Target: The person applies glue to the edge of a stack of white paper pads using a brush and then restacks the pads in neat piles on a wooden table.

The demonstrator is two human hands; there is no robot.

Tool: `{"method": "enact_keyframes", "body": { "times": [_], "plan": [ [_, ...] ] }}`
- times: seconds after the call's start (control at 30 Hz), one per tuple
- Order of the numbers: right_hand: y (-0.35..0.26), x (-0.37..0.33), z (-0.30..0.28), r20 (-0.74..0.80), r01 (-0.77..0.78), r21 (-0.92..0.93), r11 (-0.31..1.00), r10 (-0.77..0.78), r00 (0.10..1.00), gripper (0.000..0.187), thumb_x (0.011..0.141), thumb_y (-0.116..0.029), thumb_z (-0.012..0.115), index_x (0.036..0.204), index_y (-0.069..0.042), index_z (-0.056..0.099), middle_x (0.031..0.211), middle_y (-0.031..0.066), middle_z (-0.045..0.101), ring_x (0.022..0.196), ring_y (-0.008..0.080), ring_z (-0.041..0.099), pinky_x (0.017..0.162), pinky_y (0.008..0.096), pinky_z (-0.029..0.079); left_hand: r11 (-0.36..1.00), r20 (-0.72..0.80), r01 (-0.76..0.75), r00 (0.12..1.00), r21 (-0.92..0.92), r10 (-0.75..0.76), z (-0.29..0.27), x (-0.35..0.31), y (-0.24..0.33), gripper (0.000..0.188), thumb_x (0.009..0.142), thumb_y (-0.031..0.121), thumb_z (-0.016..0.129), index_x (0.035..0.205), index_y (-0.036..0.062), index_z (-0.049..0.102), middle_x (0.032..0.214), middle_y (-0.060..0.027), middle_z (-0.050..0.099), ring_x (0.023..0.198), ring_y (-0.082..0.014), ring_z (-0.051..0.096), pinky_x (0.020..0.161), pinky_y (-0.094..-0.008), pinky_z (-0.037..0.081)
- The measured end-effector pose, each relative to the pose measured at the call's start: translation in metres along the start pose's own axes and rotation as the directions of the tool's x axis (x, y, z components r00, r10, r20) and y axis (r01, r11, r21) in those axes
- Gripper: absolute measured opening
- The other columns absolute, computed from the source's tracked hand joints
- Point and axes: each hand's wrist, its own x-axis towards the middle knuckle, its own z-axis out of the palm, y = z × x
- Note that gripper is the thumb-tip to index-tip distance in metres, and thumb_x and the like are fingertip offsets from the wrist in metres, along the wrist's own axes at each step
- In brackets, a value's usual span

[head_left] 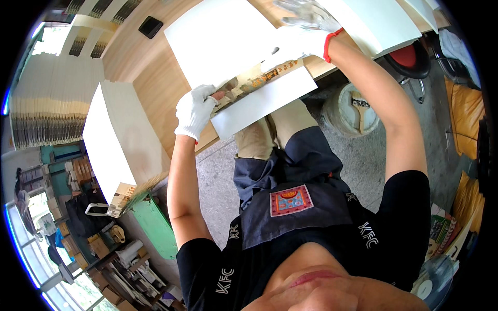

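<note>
A large white printed sheet (228, 46) is held over the edge of a wooden table (140, 62), apparently mid-fold: its near flap is pinched shut at the corner by the gloved left hand (194, 111), while the gloved right hand (301, 39) is pressed half-open on the upper part. A stack of white sheets (122, 140) is seen alongside, and a bucket with a brush (353, 109) below.

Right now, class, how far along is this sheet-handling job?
Looks done: a tall stack of white sheets stands at the left. In hand: the gloved left hand grips a folded white sheet while the right hand presses it. Possibly left: more white sheets at the top right.
</note>
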Motion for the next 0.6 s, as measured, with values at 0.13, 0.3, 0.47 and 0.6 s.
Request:
{"method": "enact_keyframes", "body": {
  "times": [0.13,0.3,0.47,0.6],
  "plan": [
    [0.007,-0.004,0.005,-0.102,0.071,0.024,0.997,-0.069,0.992,0.041,0.086,-0.052,0.065,0.096,-0.014,0.074,0.070,0.0076,0.064,0.058,0.0163,0.054,0.060,0.0315,0.044,0.988,-0.135,-0.089,0.988,-0.129,0.071,0.012,0.006,-0.009,0.020,0.083,0.022,0.073,0.084,0.0028,0.068,0.076,-0.0046,0.061,0.066,-0.0160,0.056,0.064,-0.0311,0.043],
    [0.012,-0.004,0.017,-0.161,0.081,0.041,0.996,-0.074,0.984,0.035,0.084,-0.046,0.066,0.090,-0.012,0.071,0.082,0.0085,0.066,0.073,0.0233,0.060,0.072,0.0368,0.047,0.986,-0.126,-0.075,0.990,-0.146,0.056,0.017,0.013,-0.018,0.018,0.080,0.016,0.076,0.081,0.0007,0.066,0.078,-0.0041,0.060,0.066,-0.0145,0.055,0.063,-0.0297,0.043],
    [0.015,-0.006,0.031,-0.277,0.123,0.101,0.987,-0.091,0.956,0.039,0.082,-0.050,0.069,0.088,-0.012,0.072,0.074,0.0073,0.064,0.070,0.0228,0.062,0.066,0.0369,0.047,0.989,-0.100,-0.064,0.994,-0.137,0.051,0.015,0.015,-0.020,0.019,0.080,0.013,0.077,0.080,-0.0002,0.064,0.077,-0.0032,0.058,0.066,-0.0122,0.055,0.063,-0.0285,0.044],
    [0.025,0.004,0.044,-0.299,0.057,0.052,0.997,-0.039,0.954,0.036,0.081,-0.049,0.070,0.089,-0.013,0.072,0.081,0.0072,0.068,0.074,0.0245,0.064,0.068,0.0374,0.049,0.983,-0.070,-0.043,0.997,-0.177,0.031,0.013,0.014,-0.017,0.020,0.081,0.013,0.077,0.080,-0.0006,0.064,0.076,-0.0027,0.056,0.065,-0.0102,0.054,0.063,-0.0275,0.045]
  ]
}}
